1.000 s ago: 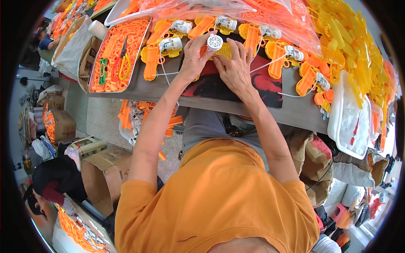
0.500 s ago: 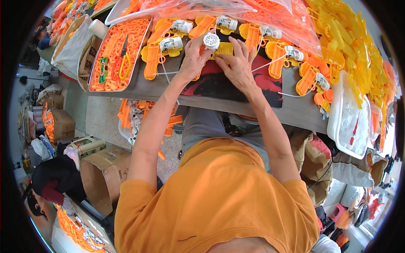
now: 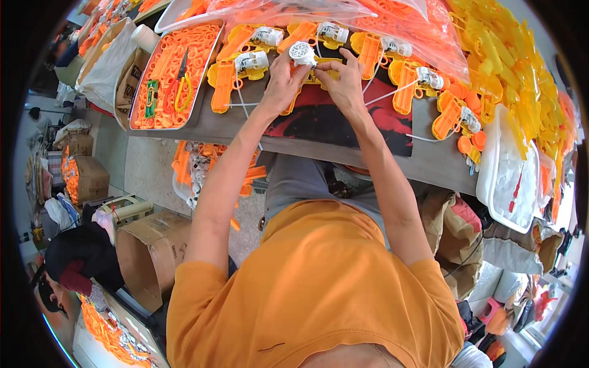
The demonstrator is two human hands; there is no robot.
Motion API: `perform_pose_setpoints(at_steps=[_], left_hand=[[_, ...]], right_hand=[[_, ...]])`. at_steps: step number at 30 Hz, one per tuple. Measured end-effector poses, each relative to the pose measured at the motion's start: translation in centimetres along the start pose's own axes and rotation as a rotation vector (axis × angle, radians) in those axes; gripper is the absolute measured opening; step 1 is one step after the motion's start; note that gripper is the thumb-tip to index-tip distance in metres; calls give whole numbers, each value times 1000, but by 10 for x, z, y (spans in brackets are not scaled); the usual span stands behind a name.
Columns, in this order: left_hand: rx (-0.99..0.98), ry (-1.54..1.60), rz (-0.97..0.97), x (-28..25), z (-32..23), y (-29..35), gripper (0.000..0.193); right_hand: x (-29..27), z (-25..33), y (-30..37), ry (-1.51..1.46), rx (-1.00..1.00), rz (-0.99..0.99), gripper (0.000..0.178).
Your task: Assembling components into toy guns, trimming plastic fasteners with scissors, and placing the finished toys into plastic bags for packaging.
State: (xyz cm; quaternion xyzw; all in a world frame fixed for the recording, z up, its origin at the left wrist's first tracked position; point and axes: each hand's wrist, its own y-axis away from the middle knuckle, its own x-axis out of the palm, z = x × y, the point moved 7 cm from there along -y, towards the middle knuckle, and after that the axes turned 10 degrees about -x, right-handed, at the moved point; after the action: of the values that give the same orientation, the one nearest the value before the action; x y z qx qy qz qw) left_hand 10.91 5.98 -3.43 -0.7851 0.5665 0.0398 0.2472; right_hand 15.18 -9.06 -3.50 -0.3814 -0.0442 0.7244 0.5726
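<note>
My left hand (image 3: 283,84) is closed round a white round plastic part (image 3: 302,54) with a patterned openwork face turned up. Close beside it, my right hand (image 3: 345,84) has thumb and forefinger pinched together at the part's right side; what lies between the fingertips is too small to make out. Beneath both hands is a yellow toy-gun shell (image 3: 292,102), mostly covered by them, on a black-and-red mat (image 3: 343,126). To the left of my left hand lies an orange-and-yellow toy gun half (image 3: 224,84) with a white cylinder (image 3: 251,61) fitted in it.
Several similar halves, such as an orange one (image 3: 402,87), ring the mat. A metal tray (image 3: 202,80) at left holds orange parts, yellow-handled scissors (image 3: 183,93) and a green tool (image 3: 151,97). Yellow shells (image 3: 491,37) pile up at right above a white bin (image 3: 504,208).
The white part has moved slightly up and left and tilted in my left hand. My right hand has gone from spread fingers on the yellow shell to a pinch beside the white part.
</note>
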Motion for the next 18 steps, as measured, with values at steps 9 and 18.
perform_pose_setpoints(at_steps=[9, 18], left_hand=[[230, -518, -24, 18, -41, 11, 46], [145, -413, -19, 8, -39, 11, 48]], right_hand=[[0, 6, 4, 278, -153, 53, 37], [-26, 20, 3, 304, -378, 307, 79]])
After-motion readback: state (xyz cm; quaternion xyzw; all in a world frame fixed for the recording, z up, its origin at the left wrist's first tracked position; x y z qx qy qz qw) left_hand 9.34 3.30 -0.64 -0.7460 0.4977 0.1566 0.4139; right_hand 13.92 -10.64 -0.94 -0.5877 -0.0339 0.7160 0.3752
